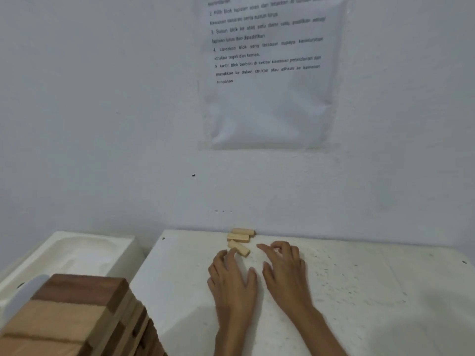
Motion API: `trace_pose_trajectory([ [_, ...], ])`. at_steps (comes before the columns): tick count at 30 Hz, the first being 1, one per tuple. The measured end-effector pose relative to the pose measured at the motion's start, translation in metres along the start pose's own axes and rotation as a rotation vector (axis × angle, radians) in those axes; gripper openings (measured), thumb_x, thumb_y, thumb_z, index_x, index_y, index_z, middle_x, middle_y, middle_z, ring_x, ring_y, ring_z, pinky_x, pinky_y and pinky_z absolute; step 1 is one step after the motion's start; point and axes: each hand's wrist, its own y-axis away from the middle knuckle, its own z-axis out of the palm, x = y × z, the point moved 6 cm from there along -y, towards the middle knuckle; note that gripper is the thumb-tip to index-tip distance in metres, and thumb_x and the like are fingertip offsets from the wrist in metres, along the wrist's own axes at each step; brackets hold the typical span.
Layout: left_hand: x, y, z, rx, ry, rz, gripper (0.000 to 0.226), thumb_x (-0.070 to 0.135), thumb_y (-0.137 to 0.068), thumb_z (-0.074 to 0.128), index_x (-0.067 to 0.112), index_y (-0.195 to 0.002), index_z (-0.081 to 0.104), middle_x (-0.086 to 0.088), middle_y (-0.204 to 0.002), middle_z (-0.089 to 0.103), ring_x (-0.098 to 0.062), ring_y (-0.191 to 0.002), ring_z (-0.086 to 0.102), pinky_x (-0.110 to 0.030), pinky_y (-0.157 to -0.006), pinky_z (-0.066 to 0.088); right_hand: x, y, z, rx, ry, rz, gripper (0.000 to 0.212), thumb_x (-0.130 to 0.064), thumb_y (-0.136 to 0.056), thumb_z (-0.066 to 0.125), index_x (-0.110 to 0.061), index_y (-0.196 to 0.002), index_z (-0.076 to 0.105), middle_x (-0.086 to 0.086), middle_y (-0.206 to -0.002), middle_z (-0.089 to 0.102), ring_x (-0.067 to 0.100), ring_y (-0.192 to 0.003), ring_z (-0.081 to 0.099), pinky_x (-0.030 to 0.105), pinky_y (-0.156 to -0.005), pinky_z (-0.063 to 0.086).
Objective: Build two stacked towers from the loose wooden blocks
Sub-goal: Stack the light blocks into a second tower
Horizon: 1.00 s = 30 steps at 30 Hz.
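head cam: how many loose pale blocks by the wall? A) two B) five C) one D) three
D: three lie flat on the table next to the wall: the far block, the middle block and the near block, just ahead of the left hand.

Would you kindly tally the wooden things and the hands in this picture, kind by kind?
Loose pale blocks: 3
Stacked tower: 1
Hands: 2
Total: 6
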Motion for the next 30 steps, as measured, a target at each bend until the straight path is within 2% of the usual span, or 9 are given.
trace_pose_trajectory([
  [6,-0.003,-0.008,0.002,0.014,-0.008,0.008,0.055,0.037,-0.087,0.052,0.022,-0.138,0.04,0.0,-0.138,0.036,-0.019,-0.127,0.032,-0.034,-0.101,0.03,0.001,-0.032,0.027,0.015,0.075,-0.105,0.046,-0.02,-0.07,0.049,-0.029,-0.112,0.065,0.004,-0.101,0.057,0.015,-0.093,0.04,0.033,-0.064,0.05],
  [9,0.001,-0.007,0.001,0.01,-0.01,0.051,0.052,0.035,-0.088,0.045,0.026,-0.139,0.041,-0.001,-0.138,0.035,-0.02,-0.128,0.032,-0.035,-0.1,0.029,0.001,-0.039,0.033,0.008,0.084,-0.137,0.049,-0.025,-0.07,0.035,-0.033,-0.107,0.068,0.003,-0.097,0.055,0.014,-0.088,0.038,0.029,-0.061,0.045],
  [11,0.002,-0.007,0.0,0.025,-0.038,0.077,0.046,0.022,-0.091,0.053,0.031,-0.135,0.046,-0.003,-0.138,0.038,-0.023,-0.127,0.034,-0.037,-0.098,0.032,0.001,-0.04,0.031,0.019,0.08,-0.125,0.048,-0.023,-0.069,0.037,-0.034,-0.102,0.069,0.002,-0.095,0.055,0.014,-0.087,0.037,0.028,-0.061,0.041],
  [14,0.004,-0.007,0.003,0.06,-0.103,0.16,0.053,0.001,-0.077,0.067,0.032,-0.12,0.062,-0.014,-0.122,0.055,-0.035,-0.109,0.053,-0.045,-0.079,0.045,0.001,-0.042,0.025,0.045,0.008,-0.06,0.035,-0.012,-0.061,0.049,-0.028,-0.087,0.068,0.0,-0.09,0.055,0.016,-0.085,0.043,0.028,-0.063,0.035],
  [18,0.007,-0.006,0.003,0.077,-0.139,0.225,0.057,0.001,-0.067,0.065,0.034,-0.113,0.06,-0.015,-0.11,0.061,-0.035,-0.093,0.061,-0.043,-0.066,0.051,-0.001,-0.043,0.015,0.043,-0.017,-0.049,0.001,-0.02,-0.069,0.054,-0.021,-0.068,0.054,-0.007,-0.075,0.055,0.017,-0.071,0.053,0.03,-0.058,0.039],
  [19,0.008,-0.005,0.001,0.088,-0.137,0.234,0.054,0.003,-0.068,0.063,0.034,-0.111,0.057,-0.014,-0.107,0.061,-0.033,-0.091,0.062,-0.043,-0.064,0.051,-0.001,-0.044,0.015,0.028,-0.028,-0.04,0.013,-0.02,-0.067,0.066,-0.021,-0.067,0.053,-0.008,-0.071,0.055,0.017,-0.068,0.053,0.03,-0.057,0.038],
  [21,0.008,-0.004,-0.002,0.118,-0.163,0.231,0.038,0.014,-0.073,0.048,0.033,-0.105,0.053,-0.009,-0.103,0.062,-0.03,-0.087,0.063,-0.04,-0.062,0.052,0.002,-0.043,0.018,-0.018,-0.054,-0.039,0.031,-0.02,-0.058,0.084,-0.022,-0.07,0.056,-0.009,-0.068,0.057,0.017,-0.065,0.056,0.028,-0.056,0.036],
  [24,0.004,-0.006,0.001,0.094,-0.206,0.171,0.034,0.023,-0.073,0.034,0.029,-0.097,0.057,-0.003,-0.101,0.062,-0.026,-0.085,0.063,-0.037,-0.064,0.051,0.0,-0.042,0.021,-0.061,-0.105,-0.059,0.037,-0.012,-0.06,0.084,-0.021,-0.089,0.063,-0.006,-0.074,0.061,0.02,-0.068,0.059,0.028,-0.053,0.037],
  [30,0.006,-0.007,-0.002,0.174,-0.163,0.162,0.026,0.022,-0.072,0.034,0.025,-0.096,0.044,-0.007,-0.108,0.061,-0.019,-0.098,0.045,-0.037,-0.071,0.051,-0.005,-0.045,0.02,-0.1,-0.259,-0.036,0.041,-0.009,-0.082,0.043,-0.016,-0.12,0.058,0.002,-0.095,0.042,0.015,-0.076,0.048,0.022,-0.057,0.039],
])
